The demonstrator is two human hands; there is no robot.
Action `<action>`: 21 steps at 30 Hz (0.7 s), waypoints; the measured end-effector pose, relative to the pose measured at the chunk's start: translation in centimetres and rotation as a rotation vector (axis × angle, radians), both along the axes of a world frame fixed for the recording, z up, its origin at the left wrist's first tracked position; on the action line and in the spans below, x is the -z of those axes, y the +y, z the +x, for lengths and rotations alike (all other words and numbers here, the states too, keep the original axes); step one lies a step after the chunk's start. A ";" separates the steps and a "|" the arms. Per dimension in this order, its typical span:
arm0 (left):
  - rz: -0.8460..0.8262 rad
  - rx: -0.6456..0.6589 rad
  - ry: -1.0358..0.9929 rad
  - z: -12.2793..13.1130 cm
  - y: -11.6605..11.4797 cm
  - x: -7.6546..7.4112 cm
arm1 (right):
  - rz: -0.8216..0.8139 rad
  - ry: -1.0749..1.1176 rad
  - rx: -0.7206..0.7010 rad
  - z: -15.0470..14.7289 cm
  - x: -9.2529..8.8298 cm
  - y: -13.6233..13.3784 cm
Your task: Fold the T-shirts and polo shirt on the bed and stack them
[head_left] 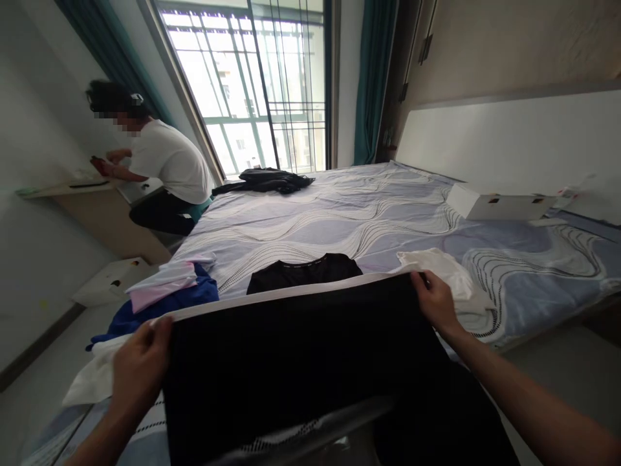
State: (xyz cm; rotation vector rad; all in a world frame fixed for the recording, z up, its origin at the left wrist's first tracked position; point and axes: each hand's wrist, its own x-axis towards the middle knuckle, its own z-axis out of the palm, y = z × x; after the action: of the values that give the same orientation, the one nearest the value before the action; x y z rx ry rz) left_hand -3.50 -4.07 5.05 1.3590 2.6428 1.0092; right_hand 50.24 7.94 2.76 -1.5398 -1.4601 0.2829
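Note:
A pair of black pants [291,362] with a white waistband hangs stretched out between my hands above the near side of the bed. My left hand [141,362] is closed on the left end of the waistband, and my right hand [433,299] pinches the right end. Between the legs, low in view, a blurred strip of bedding shows. Just beyond the waistband lies a black T-shirt [305,268], partly hidden by the pants. White folded clothing [439,268] rests on the bed near my right hand. Past my left hand are a blue garment [204,285] and white-and-pink clothes [158,285].
The bed [310,223] has a blue-grey wavy sheet. Dark clothing [272,180] lies at its far edge by the window [242,84]. A white box [504,202] stands by the headboard. At left, a person in a white shirt [169,155] sits beside a small desk [72,188].

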 end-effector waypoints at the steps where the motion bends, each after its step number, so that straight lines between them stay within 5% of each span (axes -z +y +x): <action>1: 0.020 0.044 -0.040 -0.2 2.6 0.5 | -0.030 -0.036 -0.011 -0.5 0.7 2.5; 5: 0.018 0.142 -0.114 -1.3 10.5 4.1 | -0.235 -0.184 -0.003 -1.7 4.7 9.2; 10: 0.009 0.185 -0.155 -2.9 15.3 8.4 | -0.295 -0.233 0.008 -2.0 8.7 12.6; 21: 0.011 0.154 -0.193 -6.0 23.7 9.2 | -0.285 -0.305 0.037 -3.9 8.5 22.4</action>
State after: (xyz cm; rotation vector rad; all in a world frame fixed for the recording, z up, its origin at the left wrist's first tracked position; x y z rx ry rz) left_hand -9.47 19.66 -4.17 1.3665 2.3595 1.0771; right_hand 46.30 30.32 -5.73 -1.9025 -1.6799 0.2498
